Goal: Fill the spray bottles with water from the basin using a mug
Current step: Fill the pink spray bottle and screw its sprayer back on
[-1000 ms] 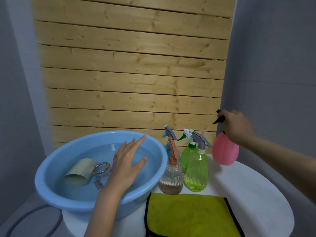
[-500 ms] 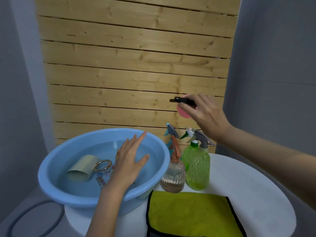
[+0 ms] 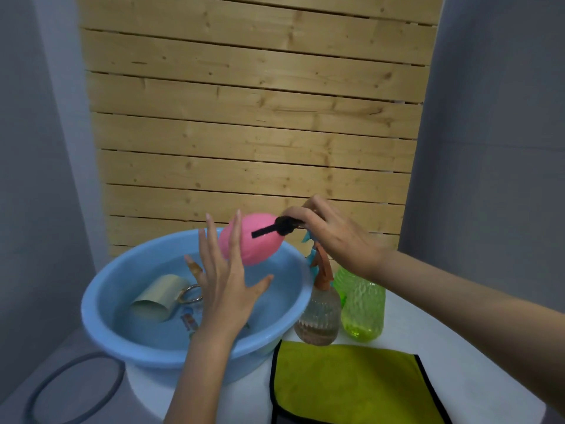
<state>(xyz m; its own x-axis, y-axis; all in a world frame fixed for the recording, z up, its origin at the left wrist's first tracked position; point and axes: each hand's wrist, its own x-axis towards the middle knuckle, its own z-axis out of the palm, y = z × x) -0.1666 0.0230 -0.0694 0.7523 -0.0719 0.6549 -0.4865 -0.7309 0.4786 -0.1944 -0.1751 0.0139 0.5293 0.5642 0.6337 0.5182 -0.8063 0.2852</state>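
Step in hand, as judged from the layout: bring the pink egg-shaped plastic spray bottle [image 3: 260,240] to the basin and open it for filling. The right hand [image 3: 336,237], right of centre in the frame, pinches the bottle's black spray head [image 3: 281,229] with curled fingers. The bottle hangs tilted, nearly on its side, above the far rim of the round light-blue plastic basin [image 3: 146,353]. The left hand [image 3: 226,289] is raised at centre frame with fingers straight and spread, directly in front of the pink body; whether it touches the body cannot be told. To do the step well, wrap the left hand round the widest part of the body first, set the bottle upright, then turn the head off with the right hand. Work over the basin so that drips fall into the water. The pale cylindrical mug with a ring handle [image 3: 153,301] lies on its side in the water, lower left of the left hand and just beside it. A clear ribbed spray bottle [image 3: 319,319] and a green spray bottle [image 3: 362,307] stand on the white worktop [image 3: 458,347] under the right forearm, behind a yellow-green cloth [image 3: 345,387].
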